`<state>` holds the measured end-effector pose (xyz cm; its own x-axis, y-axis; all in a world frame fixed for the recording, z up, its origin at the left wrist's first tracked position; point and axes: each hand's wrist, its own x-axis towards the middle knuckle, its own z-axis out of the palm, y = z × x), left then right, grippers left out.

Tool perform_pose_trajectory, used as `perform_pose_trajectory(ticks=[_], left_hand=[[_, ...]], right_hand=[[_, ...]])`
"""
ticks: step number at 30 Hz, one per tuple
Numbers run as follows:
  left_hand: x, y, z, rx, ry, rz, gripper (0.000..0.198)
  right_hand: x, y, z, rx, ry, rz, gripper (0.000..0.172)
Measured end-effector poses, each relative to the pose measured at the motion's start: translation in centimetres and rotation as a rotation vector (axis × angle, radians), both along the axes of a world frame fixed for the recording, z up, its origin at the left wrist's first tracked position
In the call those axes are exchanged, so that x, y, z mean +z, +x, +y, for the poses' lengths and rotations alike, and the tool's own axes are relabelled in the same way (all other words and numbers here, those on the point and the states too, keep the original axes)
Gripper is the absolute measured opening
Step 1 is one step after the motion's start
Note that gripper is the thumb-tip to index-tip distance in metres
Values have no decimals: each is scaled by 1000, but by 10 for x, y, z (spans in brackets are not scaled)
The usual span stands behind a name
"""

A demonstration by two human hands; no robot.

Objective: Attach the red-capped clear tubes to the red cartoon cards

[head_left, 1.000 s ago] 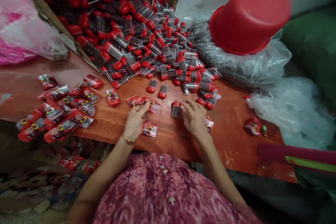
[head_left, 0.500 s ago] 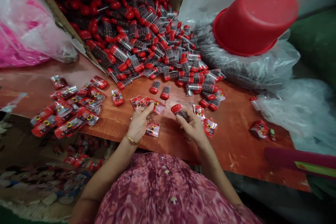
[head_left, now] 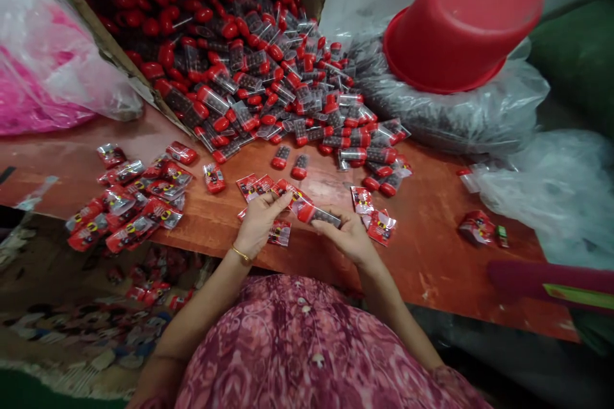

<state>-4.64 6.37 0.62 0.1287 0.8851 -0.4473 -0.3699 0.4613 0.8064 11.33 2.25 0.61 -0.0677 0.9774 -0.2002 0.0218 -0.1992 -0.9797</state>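
My left hand (head_left: 260,222) pinches a red printed plastic sleeve (head_left: 298,198) between thumb and fingers. My right hand (head_left: 348,238) grips a clear container with a red end and dark contents (head_left: 328,218). The container's red end meets the sleeve; how far it is inside I cannot tell. Flat red printed sleeves (head_left: 249,188) lie beside and under my left hand, and a few more sleeves (head_left: 382,227) lie right of my right hand. Beyond my hands, two similar containers (head_left: 300,167) sit on the wooden table (head_left: 422,255).
A large heap of red-ended containers (head_left: 244,80) spills from a cardboard box (head_left: 112,45). Several red wrapped pieces (head_left: 137,208) are piled at the left. A red tub (head_left: 460,29) stands upside down on a filled plastic bag (head_left: 446,115). Clear plastic (head_left: 542,198) covers the right side.
My right hand has moved slightly left with the container, bringing its red end against the sleeve. My left hand has raised the sleeve toward it. The view has shifted slightly.
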Motion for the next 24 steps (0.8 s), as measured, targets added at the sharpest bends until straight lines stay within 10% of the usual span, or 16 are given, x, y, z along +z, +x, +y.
perform_pose_trajectory(ticks=[24], left_hand=[[-5, 18, -9, 142, 32, -155, 32]], right_hand=[[-27, -49, 1, -52, 29, 290, 31]])
